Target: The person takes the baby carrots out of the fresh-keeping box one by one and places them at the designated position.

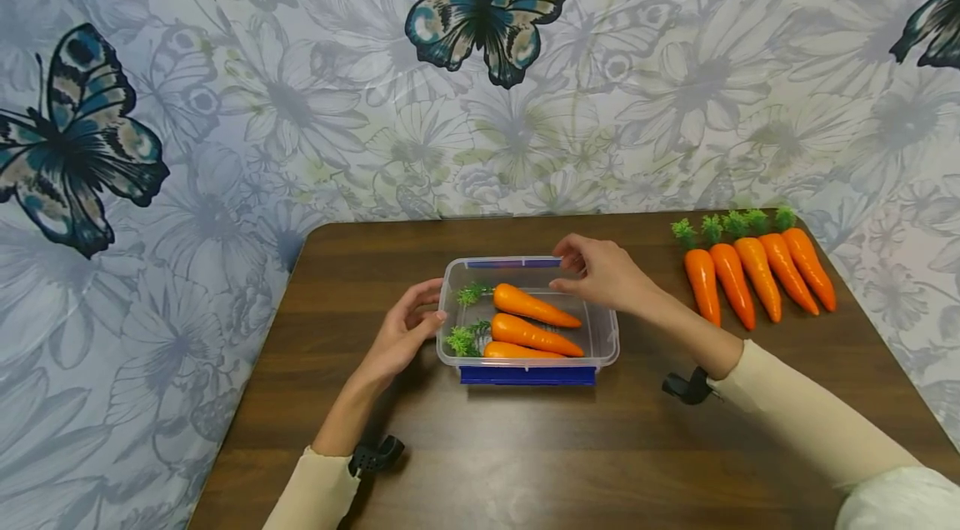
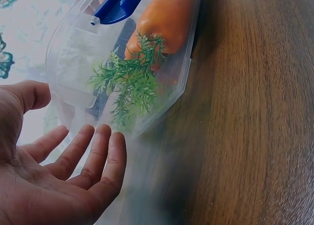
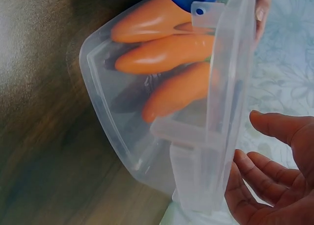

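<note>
A clear plastic box (image 1: pixel 617 338) stands without a lid on the table, with three orange carrots (image 1: pixel 536 336) inside, their green tops toward the left. My left hand (image 1: pixel 401 334) is at the box's left side, its thumb near the rim and its loosely bent fingers against the wall. The left wrist view shows those fingers (image 2: pixel 100 159) beside the clear wall. Over the far right corner of the box is my right hand (image 1: pixel 607 276), fingers relaxed and apart from the carrots. In the right wrist view nothing lies between its thumb and fingers (image 3: pixel 260 181).
Several more carrots (image 1: pixel 757 276) lie in a row at the back right of the brown wooden table (image 1: pixel 375 463). A blue latch (image 1: pixel 528 376) hangs on the box's near side. Behind the table rises a wall (image 1: pixel 300 97) with butterfly prints.
</note>
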`<state>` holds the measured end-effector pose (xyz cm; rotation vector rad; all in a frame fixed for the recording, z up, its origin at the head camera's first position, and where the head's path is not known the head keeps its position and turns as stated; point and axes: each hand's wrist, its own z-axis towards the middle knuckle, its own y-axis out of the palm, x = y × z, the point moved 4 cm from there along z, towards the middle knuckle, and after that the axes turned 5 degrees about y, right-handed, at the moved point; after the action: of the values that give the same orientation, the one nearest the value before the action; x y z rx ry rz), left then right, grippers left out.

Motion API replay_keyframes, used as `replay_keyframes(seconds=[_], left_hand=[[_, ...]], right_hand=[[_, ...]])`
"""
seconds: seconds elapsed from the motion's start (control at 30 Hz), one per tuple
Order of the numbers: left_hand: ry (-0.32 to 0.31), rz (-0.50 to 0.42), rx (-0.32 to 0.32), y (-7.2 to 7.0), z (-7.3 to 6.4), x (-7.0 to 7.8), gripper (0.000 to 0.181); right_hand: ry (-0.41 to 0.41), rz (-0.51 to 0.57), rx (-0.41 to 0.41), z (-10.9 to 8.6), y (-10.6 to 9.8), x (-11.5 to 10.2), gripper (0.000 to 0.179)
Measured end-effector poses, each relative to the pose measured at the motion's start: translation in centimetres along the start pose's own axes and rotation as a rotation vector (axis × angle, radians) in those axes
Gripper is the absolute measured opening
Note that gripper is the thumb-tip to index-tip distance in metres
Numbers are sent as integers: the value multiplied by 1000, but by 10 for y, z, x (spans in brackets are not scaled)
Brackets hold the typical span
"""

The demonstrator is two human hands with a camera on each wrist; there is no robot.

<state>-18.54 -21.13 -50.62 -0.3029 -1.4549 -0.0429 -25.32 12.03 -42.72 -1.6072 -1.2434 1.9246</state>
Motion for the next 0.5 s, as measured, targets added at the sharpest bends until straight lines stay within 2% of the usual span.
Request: replay_keyframes(seconds=[0.3, 0.5], left_hand=[[2, -19, 19, 1, 0, -2, 55], [-11, -27, 19, 1, 0, -3, 55]], right_hand=[[6, -26, -87, 10, 15, -6, 45], [45, -41, -190, 17, 26, -10, 45]])
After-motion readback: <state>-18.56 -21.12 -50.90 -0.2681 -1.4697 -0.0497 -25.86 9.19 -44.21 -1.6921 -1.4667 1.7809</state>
